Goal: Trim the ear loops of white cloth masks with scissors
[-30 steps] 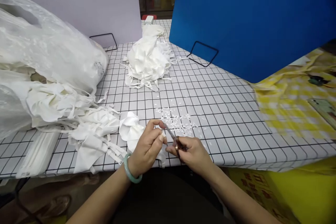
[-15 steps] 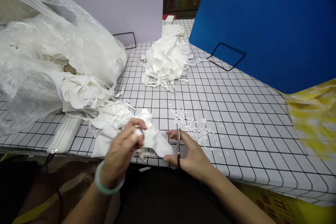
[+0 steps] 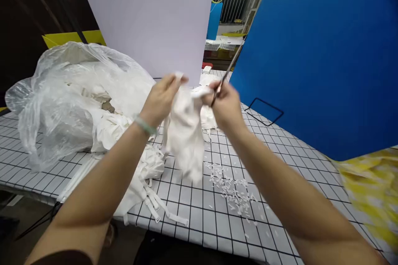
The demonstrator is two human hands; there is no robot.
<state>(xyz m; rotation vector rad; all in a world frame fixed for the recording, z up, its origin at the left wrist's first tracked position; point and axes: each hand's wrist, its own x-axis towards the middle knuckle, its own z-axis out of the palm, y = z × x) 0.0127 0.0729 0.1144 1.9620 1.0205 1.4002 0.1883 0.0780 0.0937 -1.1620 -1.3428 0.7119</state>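
Observation:
A white cloth piece (image 3: 186, 132), blurred by motion, hangs above the table between my two hands. My left hand (image 3: 161, 97), with a pale green band at the wrist, pinches its upper left corner. In my right hand (image 3: 226, 105) are the scissors (image 3: 229, 66), blades pointing up and away; its fingers also grip the cloth's upper right corner. Below and left lies a heap of white cloth pieces (image 3: 152, 163), with thin straps (image 3: 177, 218) trailing near the table's front edge. Small white clippings (image 3: 234, 192) are scattered below my right forearm.
A clear plastic bag (image 3: 77, 74) spills white cloth on the left. Behind the held cloth, another white pile (image 3: 208, 118) is partly hidden. A lilac panel (image 3: 149, 16) and a blue panel (image 3: 317, 49) on wire stands rise at the back. Yellow checked cloth (image 3: 370, 182) lies right.
Both hands have risen from the table's front edge, lifting the white cloth piece between them. My left hand has taken hold of its corner. The view has tilted upward.

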